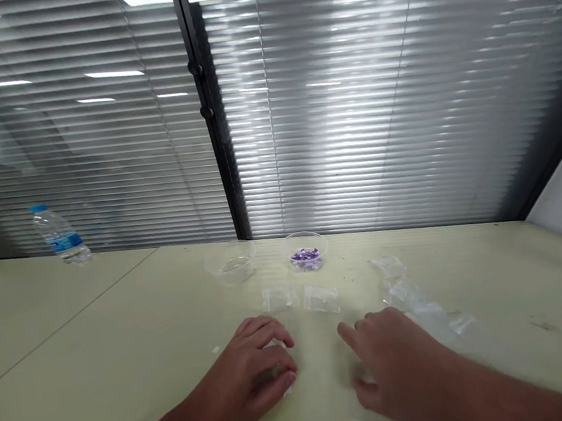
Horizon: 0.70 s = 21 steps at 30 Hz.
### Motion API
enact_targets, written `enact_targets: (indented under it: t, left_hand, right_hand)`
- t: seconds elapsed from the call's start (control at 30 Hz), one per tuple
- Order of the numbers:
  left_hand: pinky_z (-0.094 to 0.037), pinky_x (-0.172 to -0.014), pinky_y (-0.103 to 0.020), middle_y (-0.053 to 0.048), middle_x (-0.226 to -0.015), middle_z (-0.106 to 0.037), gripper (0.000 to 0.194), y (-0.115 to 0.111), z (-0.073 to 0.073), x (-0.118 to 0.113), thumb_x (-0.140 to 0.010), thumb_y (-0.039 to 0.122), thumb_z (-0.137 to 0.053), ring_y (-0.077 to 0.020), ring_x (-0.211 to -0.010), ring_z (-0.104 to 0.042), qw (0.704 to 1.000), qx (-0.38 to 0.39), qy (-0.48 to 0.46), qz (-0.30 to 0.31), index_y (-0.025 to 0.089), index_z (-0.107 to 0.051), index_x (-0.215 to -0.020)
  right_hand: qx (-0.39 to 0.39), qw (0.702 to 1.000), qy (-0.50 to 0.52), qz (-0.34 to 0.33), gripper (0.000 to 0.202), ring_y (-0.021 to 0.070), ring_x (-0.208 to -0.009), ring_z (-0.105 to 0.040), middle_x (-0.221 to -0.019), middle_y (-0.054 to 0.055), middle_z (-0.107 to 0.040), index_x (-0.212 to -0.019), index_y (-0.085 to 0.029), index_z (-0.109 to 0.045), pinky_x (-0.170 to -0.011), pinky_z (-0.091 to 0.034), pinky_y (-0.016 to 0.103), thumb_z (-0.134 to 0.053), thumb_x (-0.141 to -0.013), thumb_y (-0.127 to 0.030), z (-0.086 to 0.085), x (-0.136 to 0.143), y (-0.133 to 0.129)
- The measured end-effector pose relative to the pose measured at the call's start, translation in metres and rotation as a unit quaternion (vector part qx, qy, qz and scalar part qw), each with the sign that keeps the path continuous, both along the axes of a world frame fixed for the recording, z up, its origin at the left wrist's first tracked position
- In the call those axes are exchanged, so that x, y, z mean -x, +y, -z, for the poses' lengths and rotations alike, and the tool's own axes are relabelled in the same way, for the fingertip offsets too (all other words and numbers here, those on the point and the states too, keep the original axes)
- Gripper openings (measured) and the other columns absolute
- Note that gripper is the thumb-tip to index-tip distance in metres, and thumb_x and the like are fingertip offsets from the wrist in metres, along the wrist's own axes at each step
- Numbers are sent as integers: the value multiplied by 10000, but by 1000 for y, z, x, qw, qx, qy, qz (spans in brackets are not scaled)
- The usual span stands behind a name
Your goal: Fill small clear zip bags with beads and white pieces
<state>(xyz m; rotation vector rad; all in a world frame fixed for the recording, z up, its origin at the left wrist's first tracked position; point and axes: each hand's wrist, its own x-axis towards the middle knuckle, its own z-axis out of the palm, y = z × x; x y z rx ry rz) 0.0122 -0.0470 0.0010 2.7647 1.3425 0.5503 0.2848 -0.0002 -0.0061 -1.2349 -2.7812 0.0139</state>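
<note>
My left hand [251,378] rests low over the table, its fingers curled and the thumb close to the index finger. A bit of whitish, clear material shows at its fingertips; what it is stays mostly hidden. To the right, my right hand [390,366] is slightly blurred, thumb and index finger apart with nothing visible between them. Just beyond both hands lie two small clear plastic bags, a left bag [277,298] and a right bag [321,299]. More clear plastic bags [405,294] are strewn beside and partly behind my right hand and forearm.
Toward the back stand a clear plastic bowl [231,266] and another clear bowl [305,236] with small purple pieces [306,255]. A water bottle [63,237] with a blue cap is at the far left. Window blinds [325,112] rise behind the table [123,334].
</note>
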Motion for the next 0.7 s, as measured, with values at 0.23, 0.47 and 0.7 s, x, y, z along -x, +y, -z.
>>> enact_targets:
  t: [0.23,0.47,0.7]
  left_hand:
    - [-424,-1013,-355,-35,-1100,-660,113,1,1,1,-945,176,-616,-201,-1128,-595,1000,-5,-15,4,244,-693,-898]
    - [-429,-1001,-354,-36,-1119,-651,133,2,2,2,-975,203,-587,-203,-1156,-573,1000,7,-4,-8,240,-685,-892]
    - [-436,-987,-351,-50,-1098,-656,129,1,1,2,-967,199,-594,-208,-1128,-580,1000,4,-18,-2,230,-685,-881]
  right_hand:
    - [83,993,-39,-68,474,334,-875,-672,-1019,103,-706,-1196,-248,-662,-678,-383,364,-736,-770,-442,-10,1,-18]
    - [114,989,8,-90,703,253,-869,-596,-1025,44,-658,-1075,-220,-648,-683,-390,303,-916,-494,-510,-5,-8,17]
    - [211,966,74,-127,437,161,-837,-549,-950,-21,-620,-824,-208,-667,-618,-337,224,-914,-523,-407,5,-11,47]
